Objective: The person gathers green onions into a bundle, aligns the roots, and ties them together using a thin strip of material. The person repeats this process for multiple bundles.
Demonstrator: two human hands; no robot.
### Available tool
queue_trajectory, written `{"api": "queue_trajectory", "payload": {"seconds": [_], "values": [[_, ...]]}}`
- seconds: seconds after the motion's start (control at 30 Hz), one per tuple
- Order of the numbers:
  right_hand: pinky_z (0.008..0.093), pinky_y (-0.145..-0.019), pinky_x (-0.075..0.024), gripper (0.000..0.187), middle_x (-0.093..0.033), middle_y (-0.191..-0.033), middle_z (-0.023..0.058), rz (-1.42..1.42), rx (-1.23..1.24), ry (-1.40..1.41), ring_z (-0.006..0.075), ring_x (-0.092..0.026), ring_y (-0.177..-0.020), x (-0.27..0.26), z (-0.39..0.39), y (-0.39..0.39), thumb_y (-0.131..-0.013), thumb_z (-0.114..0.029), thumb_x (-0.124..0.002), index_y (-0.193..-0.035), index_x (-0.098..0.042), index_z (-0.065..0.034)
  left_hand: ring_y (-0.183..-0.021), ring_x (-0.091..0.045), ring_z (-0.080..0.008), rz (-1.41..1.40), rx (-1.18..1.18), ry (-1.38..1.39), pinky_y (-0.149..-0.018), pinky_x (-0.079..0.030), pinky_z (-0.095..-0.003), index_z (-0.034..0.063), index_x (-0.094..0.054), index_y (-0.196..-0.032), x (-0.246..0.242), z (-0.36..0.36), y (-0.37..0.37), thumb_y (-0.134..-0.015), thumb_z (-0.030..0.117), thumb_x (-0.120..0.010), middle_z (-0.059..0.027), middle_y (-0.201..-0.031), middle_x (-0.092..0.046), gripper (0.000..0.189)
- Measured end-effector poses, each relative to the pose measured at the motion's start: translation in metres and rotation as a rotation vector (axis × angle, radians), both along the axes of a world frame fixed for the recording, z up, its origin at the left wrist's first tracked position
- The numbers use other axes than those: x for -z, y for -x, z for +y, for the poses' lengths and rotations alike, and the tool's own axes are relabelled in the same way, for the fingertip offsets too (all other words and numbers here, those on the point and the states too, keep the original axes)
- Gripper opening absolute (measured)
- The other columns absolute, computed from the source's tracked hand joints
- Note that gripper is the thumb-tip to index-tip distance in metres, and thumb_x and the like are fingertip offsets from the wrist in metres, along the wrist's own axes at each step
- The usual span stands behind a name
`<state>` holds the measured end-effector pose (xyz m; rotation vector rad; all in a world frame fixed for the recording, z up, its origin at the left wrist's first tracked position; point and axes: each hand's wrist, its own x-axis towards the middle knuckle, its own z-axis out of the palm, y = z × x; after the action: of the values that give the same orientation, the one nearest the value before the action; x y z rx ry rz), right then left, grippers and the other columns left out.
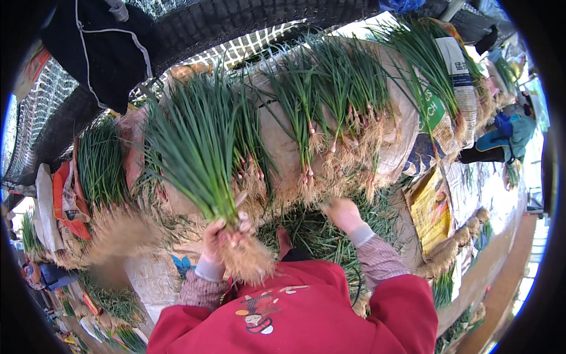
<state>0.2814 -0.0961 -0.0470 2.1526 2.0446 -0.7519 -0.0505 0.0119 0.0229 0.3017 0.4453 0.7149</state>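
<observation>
My left hand (213, 241) grips a thick bunch of scallion-like plants (199, 146) at the base. Its long green leaves fan away from me, and its pale bulbs and straw-coloured roots (247, 259) hang over my wrist towards my red top. My right hand (342, 213) is a little blurred, fingers curled, just below the root ends of the loose plants (309, 128). Whether it pinches anything small cannot be made out. Those plants lie spread on a sack-covered mound (283, 132), leaves pointing away, pinkish bulbs and roots towards me.
Cut green leaves (371, 221) litter the ground before me. More bunches stand at left (101, 163) and far right (424, 66), beside printed sacks. Dark shade netting (265, 26) hangs behind the mound. A yellow sack (429, 212) lies to the right. Another person (515, 132) is at the far right.
</observation>
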Motion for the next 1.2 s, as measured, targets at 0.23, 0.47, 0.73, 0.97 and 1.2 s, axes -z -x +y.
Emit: {"api": "queue_trajectory", "payload": {"seconds": [0.23, 0.47, 0.73, 0.97, 1.2], "values": [[0.039, -0.067, -0.0524, 0.036, -0.066, -0.076, 0.0147, 0.114, 0.337, -0.128, 0.0309, -0.066, -0.077, -0.027, 0.105, 0.048, -0.089, -0.044, -0.054, -0.092, -0.067, -0.011, -0.11, -0.056, -0.0316, 0.104, 0.145, 0.031, -0.097, -0.045, -0.0419, -0.0077, -0.049, -0.126, 0.022, 0.001, -0.028, -0.084, 0.026, -0.051, -0.0181, -0.116, -0.059, 0.054], [0.0405, -0.074, -0.0521, 0.026, -0.067, -0.085, 0.0147, 0.323, -0.009, -0.112, 0.0312, -0.066, -0.081, -0.07, 0.035, 0.073, -0.082, -0.029, -0.058, -0.099, -0.066, -0.0118, -0.073, -0.066, -0.0302, 0.221, 0.088, 0.112, -0.084, -0.051, -0.0384, -0.0041, -0.062, -0.079, 0.043, 0.005, -0.065, -0.087, 0.019, -0.055, -0.017, -0.066, -0.063, 0.026], [0.0307, -0.072, -0.0524, 0.037, -0.066, -0.087, 0.0115, 1.141, 0.725, -0.012, 0.0236, -0.065, -0.081, -0.055, 0.107, 0.099, -0.086, -0.025, -0.067, -0.113, -0.057, -0.0004, -0.084, -0.064, -0.0323, 0.332, 0.153, 0.059, -0.085, -0.051, -0.0422, -0.0073, -0.062, -0.087, 0.041, -0.002, -0.051, -0.087, 0.024, -0.05, -0.0206, -0.085, -0.066, 0.034], [0.0324, -0.084, -0.0493, 0.019, -0.063, -0.09, 0.0058, 1.865, 1.141, -0.381, 0.0146, -0.059, -0.079, -0.011, 0.103, 0.075, -0.087, -0.019, -0.063, -0.101, -0.059, -0.0066, -0.09, -0.063, -0.0337, 0.128, -0.003, 0.08, -0.088, -0.05, -0.0472, -0.0044, -0.059, -0.101, 0.033, -0.01, -0.046, -0.085, 0.025, -0.052, -0.0208, -0.089, -0.066, 0.034], [0.0259, -0.062, -0.0476, 0.041, -0.057, -0.076, 0.0001, 1.429, 0.847, 0.274, 0.0105, -0.051, -0.061, 0.005, 0.073, 0.043, -0.093, -0.038, -0.055, -0.12, -0.058, -0.0074, -0.09, -0.062, -0.0326, -0.035, 0.067, 0.169, -0.092, -0.048, -0.0477, -0.0071, -0.05, -0.125, 0.017, -0.002, -0.055, -0.085, 0.021, -0.051, -0.0194, -0.101, -0.064, 0.049]]}}
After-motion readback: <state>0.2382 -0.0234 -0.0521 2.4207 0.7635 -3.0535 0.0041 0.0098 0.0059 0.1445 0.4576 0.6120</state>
